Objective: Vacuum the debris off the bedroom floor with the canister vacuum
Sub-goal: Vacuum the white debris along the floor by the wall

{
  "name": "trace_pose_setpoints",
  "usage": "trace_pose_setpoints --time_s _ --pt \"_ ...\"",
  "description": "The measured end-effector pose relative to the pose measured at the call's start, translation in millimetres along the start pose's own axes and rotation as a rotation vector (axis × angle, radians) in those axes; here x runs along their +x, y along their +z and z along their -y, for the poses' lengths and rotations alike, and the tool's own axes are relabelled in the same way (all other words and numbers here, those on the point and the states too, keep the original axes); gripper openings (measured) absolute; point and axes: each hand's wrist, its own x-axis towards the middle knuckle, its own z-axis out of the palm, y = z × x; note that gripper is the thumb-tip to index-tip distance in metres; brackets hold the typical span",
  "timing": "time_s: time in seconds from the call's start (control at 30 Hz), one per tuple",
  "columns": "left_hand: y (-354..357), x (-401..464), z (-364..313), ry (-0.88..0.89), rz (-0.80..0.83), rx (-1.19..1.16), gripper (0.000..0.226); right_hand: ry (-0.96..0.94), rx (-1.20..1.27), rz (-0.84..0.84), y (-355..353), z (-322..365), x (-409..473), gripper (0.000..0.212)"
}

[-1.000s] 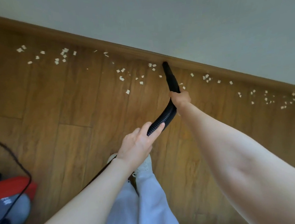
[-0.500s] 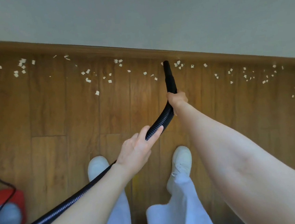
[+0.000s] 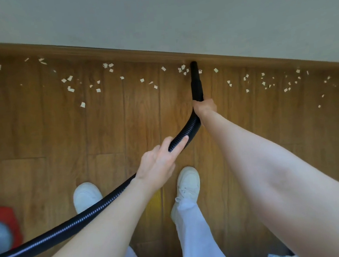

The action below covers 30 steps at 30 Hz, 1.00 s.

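Grip: right hand clenched round the black nozzle at its base; left hand cupping the ribbed hose from above, fingers laid along it, thumb curled beneath.
Nozzle: tapered, pointing away from the body, tip down at the foot of the baseboard — scraps just beside it on both sides.
Hose: bends sharply below the right hand, passes under the left palm, then sweeps down and out past the lower left edge.
Debris: small pale paper scraps, strewn in a loose band along the wall from far left to far right (thickest at the two ends).
Floor: brown wood-look planks, seams running toward the wall, a glossy patch between the feet.
Wall: plain, pale grey-green, above a brown baseboard that slants down to the right.
Canister: red and grey body at the left edge, blurred, cut off by the frame — well apart from the nozzle.
Feet: two white shoes, toes toward the wall, pale trouser legs below them.
In the way: both forearms cross the lower half, hiding much of the floor near the body; left arm covers part of the hose.
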Motion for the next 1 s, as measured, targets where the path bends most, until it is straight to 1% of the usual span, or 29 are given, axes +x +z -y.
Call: trace_pose_setpoints --time_s 0.1,0.23,0.4,0.57,0.63,0.77,1.0 --pt "-2.0 -11.5 10.1 -0.044 0.007 -0.025 0.077 -0.046 -0.115 0.015 16.9 7.6 -10.9 0.050" --pt "-9.4 -40.5 23.3 -0.165 0.042 -0.085 0.071 -0.154 -0.239 0.048 52.0 16.6 -38.1 0.058" --pt "-18.5 -97.5 64.2 -0.368 0.034 -0.194 0.073 -0.332 -0.362 0.163 116.0 27.1 -94.0 0.073" --pt "-28.4 -159.6 121.0 -0.507 0.013 -0.252 0.078 -0.395 -0.403 0.295 191.6 40.1 -145.4 0.082" --pt "-31.2 -179.9 143.0 -0.560 -0.003 -0.263 0.082 -0.413 -0.427 0.327 220.9 46.9 -164.4 0.083" --pt "-32.1 -208.0 176.6 -0.677 -0.054 -0.288 0.083 -0.470 -0.471 0.340 277.1 63.4 -194.7 0.083" --pt "-41.8 -215.1 231.7 -0.787 -0.229 -0.376 0.078 -0.619 -0.555 0.368 356.0 114.2 -226.9 0.077"
